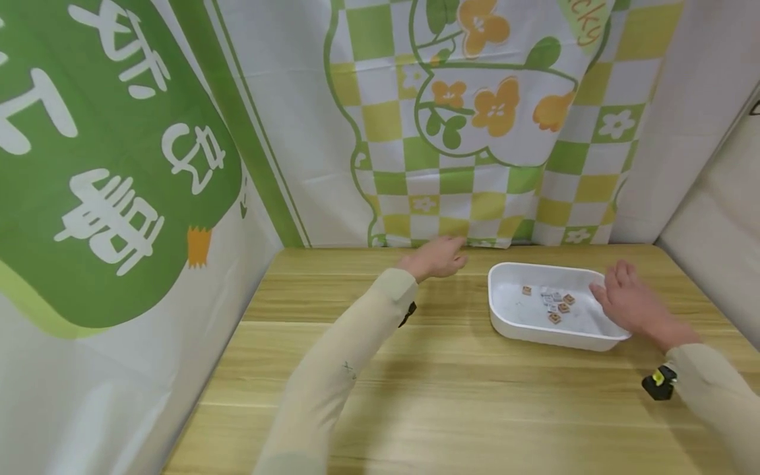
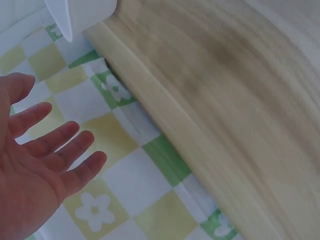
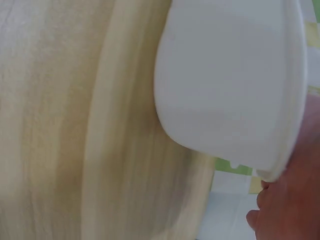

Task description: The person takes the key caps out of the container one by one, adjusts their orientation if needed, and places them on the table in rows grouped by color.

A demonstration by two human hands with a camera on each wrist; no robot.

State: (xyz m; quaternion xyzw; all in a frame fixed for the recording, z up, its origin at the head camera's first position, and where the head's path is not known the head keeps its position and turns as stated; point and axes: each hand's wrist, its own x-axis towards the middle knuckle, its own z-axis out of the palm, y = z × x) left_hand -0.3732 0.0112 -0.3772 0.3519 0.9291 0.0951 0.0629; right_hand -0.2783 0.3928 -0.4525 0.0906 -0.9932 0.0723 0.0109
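On the wooden tabletop [image 1: 475,409], the right end of the white tray [image 1: 552,335] of small tiles [image 1: 555,318] is overlapped by the right hand [image 1: 632,303], fingers extended. Beyond, the left hand [image 1: 438,256] is held apart, empty. Tray handling seems underway; left-side contact may be needed.

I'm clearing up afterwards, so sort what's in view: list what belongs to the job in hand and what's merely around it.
Seemingly the job:
white rounded-rectangular tray
small brown square tiles inside it
small whitish tiles among them

Merely around:
green, yellow and white checked hanging cloth
green wall hanging with white characters
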